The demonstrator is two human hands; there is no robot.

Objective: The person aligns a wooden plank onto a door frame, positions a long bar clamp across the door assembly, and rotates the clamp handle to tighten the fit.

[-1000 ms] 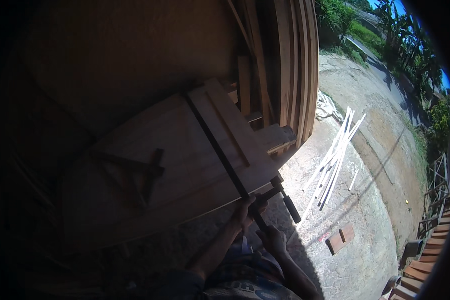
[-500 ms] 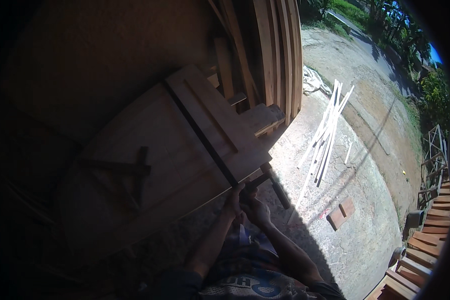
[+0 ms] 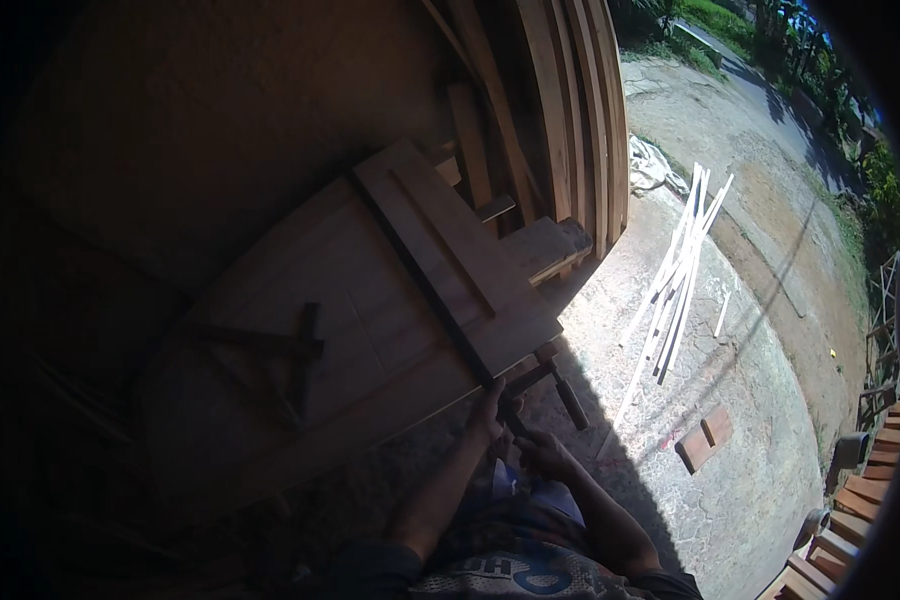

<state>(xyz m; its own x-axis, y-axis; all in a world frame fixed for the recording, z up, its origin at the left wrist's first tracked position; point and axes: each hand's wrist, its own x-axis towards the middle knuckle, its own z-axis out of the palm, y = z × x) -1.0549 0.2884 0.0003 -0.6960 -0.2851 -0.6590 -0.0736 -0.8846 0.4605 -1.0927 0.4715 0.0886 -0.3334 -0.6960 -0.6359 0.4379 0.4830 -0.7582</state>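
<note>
A long dark bar clamp (image 3: 420,280) lies across a wide wooden panel (image 3: 360,340) and sticks out past its near edge. My left hand (image 3: 490,412) is wrapped round the bar close to that edge. Farther down, my right hand (image 3: 542,455) grips the bar's near end. Beside my hands, the clamp's arm reaches right to a screw with a wooden-looking handle (image 3: 571,404). On the panel's left part rests a dark wooden try square or small angled frame (image 3: 312,335); deep shadow hides its exact kind.
Tall boards (image 3: 560,120) lean at the back. Thin white strips (image 3: 682,270) lie on the sunlit concrete floor (image 3: 760,400) to the right, near a small notched wood block (image 3: 705,438). Stacked wood pieces (image 3: 860,505) line the lower right.
My right hand has slid down the bar, away from the panel edge and my left hand. The left hand stays by the edge. The whole view has shifted slightly.
</note>
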